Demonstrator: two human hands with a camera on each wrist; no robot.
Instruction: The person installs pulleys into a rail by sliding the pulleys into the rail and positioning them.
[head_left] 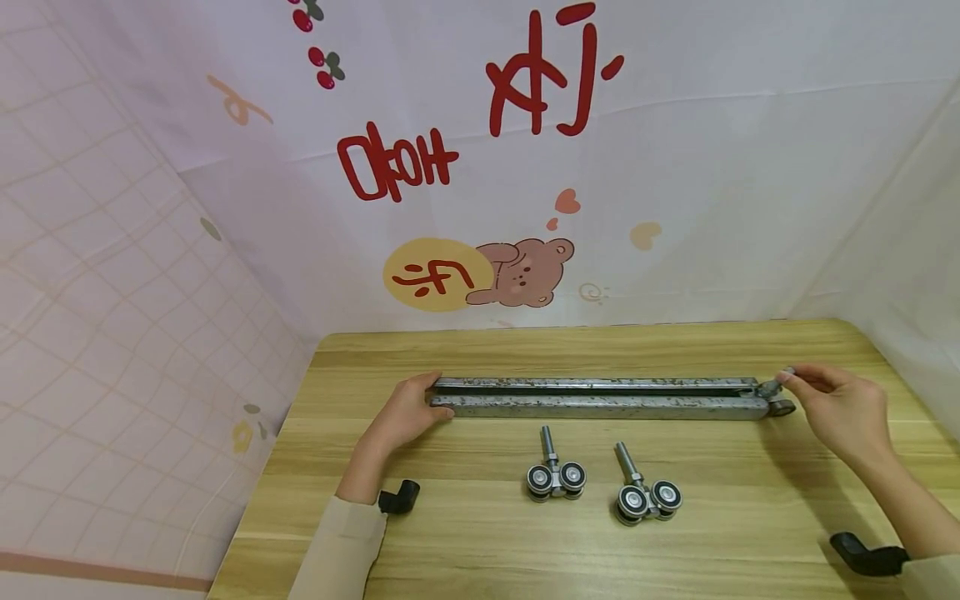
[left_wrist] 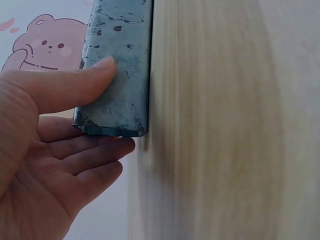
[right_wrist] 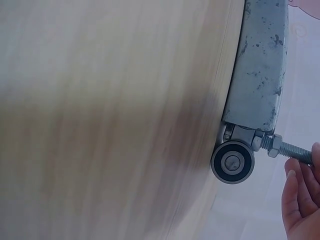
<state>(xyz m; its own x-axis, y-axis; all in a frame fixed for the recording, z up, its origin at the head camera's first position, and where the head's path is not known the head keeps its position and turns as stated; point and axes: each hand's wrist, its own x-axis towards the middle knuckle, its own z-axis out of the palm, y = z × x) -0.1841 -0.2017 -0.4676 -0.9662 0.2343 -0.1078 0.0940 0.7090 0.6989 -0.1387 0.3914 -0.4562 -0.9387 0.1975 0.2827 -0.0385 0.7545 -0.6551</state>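
Note:
A long grey metal channel rail [head_left: 600,407], slotted along its top and speckled with worn spots, lies across the table. Its left end is gripped by my left hand [head_left: 405,410], thumb on the near side and fingers round the far side and end. At the other end my right hand [head_left: 847,408] pinches the threaded bolt [right_wrist: 295,151] of a roller trolley [right_wrist: 232,162]. That trolley sits partly inside the rail's end, with one wheel pair outside. Nearer me lie two more roller trolleys, one left [head_left: 556,478] and one right [head_left: 648,500], bolts pointing away.
The wood-grain table [head_left: 465,542] ends at a white printed cloth backdrop [head_left: 697,208]. A gridded cloth [head_left: 97,333] hangs on the left. Black curved pieces stick out at the left cuff [head_left: 400,497] and right cuff [head_left: 870,556].

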